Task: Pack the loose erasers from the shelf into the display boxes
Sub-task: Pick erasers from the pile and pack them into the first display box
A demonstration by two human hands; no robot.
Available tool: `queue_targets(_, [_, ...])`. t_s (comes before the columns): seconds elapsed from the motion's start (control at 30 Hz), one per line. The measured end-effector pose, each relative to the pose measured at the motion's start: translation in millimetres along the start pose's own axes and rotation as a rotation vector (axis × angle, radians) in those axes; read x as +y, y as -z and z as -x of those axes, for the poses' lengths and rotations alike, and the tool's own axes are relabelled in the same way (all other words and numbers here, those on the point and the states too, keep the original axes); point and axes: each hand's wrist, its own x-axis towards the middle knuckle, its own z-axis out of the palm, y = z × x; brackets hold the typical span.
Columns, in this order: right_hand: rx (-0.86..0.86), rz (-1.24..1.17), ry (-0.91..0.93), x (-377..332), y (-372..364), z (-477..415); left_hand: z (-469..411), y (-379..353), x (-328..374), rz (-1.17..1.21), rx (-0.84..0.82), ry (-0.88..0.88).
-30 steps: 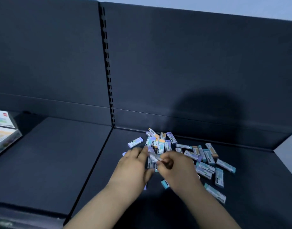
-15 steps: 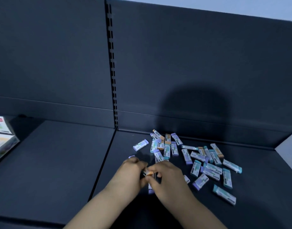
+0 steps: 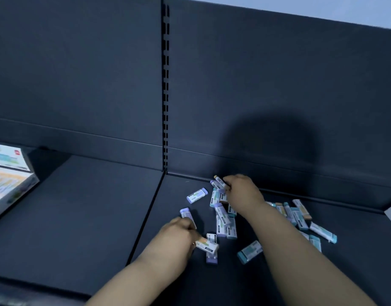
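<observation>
Several loose erasers [image 3: 223, 215] in white sleeves with purple, teal or orange ends lie scattered on the dark shelf [image 3: 84, 217]. My left hand [image 3: 177, 235] grips a small bunch of erasers [image 3: 206, 244] low in the heap, one with an orange end sticking out to the right. My right hand [image 3: 241, 191] reaches to the far end of the heap and pinches an orange-tipped eraser [image 3: 220, 181] near the back wall. A single purple eraser [image 3: 197, 195] lies apart on the left. A display box [image 3: 9, 173] stands at the far left edge, partly cut off.
The shelf's back panel [image 3: 256, 96] rises right behind the erasers, with a slotted upright [image 3: 165, 89] between two bays. A seam [image 3: 146, 219] divides the left shelf board from the right one. More erasers [image 3: 300, 215] lie right of my right forearm.
My hands were together over the heap; now they are apart. My right hand moved up to the far erasers, my left stayed low holding erasers. The camera shifted right and closer.
</observation>
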Motion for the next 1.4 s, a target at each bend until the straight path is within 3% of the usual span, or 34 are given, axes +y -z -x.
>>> queue_targets(0.2, [0.067,0.188,0.003,-3.7,-7.9,-7.8,7.5,-5.2,13.1,0.019,-0.007,0.091])
queue_targets(0.37, [0.17,-0.305,-0.201,-10.7,7.6,16.0,4.5,-7.3,24.7,-0.06,-0.049,0.198])
queue_targets(0.43, [0.161,-0.462,-0.202,-12.1,15.6,32.1,1.8,-8.0,29.6,-0.129,-0.062,0.223])
queue_targets(0.63, [-0.01,-0.591,-0.128,-15.4,23.0,90.1,-3.5,-12.5,40.4,-0.085,-0.026,0.211])
queue_targets(1.0, [-0.209,-0.378,-0.163,-19.8,4.1,135.6,7.6,-3.1,6.8,0.143,-0.072,0.121])
queue_targets(1.4, [-0.539,0.076,0.254,-33.9,24.6,90.1,2.7,3.2,6.7,0.011,-0.223,0.234])
